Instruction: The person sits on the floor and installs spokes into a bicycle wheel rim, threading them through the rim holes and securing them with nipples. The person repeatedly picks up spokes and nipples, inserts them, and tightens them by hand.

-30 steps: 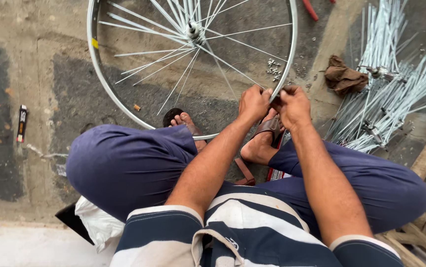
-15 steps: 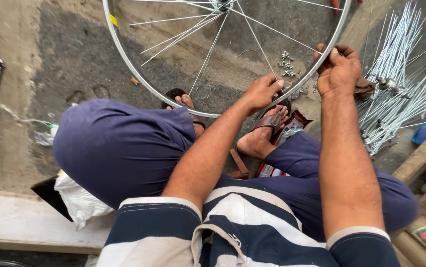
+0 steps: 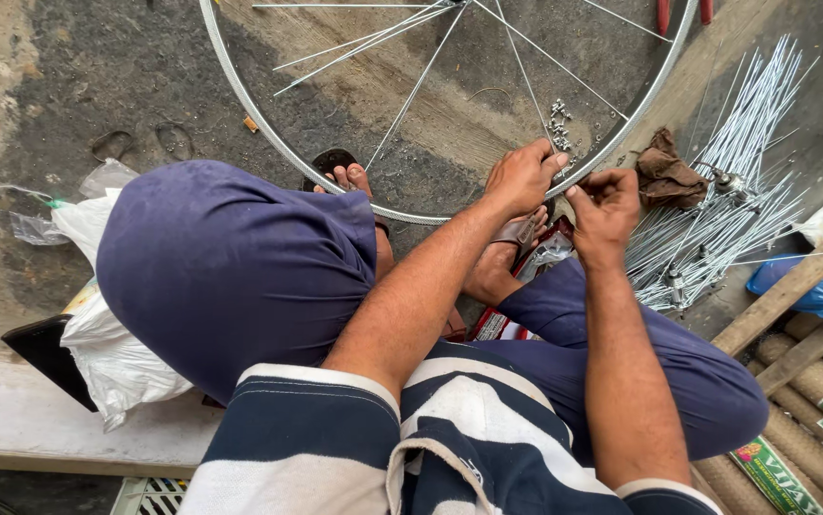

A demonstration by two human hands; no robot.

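Observation:
A silver bicycle wheel rim [image 3: 421,219] with thin spokes [image 3: 411,95] lies flat on the concrete in front of my crossed legs. My left hand [image 3: 524,176] grips the near edge of the rim, fingers curled over it. My right hand [image 3: 605,205] hovers just right of it, beside the rim, with thumb and fingers pinched together. Whatever sits between them is too small to make out. A small heap of metal nipples [image 3: 557,124] lies inside the rim, just beyond my left hand.
A brown rag [image 3: 667,172] and a big bundle of loose spokes [image 3: 745,162] lie to the right. Wooden planks [image 3: 793,296] and a blue bag [image 3: 812,286] sit further right. A white plastic bag [image 3: 111,343] is at my left. Red tool handles [image 3: 664,14] show at the top.
My right hand has come back from the rim's right side to a spot next to my left hand. The view has shifted, so the wheel appears higher and further right.

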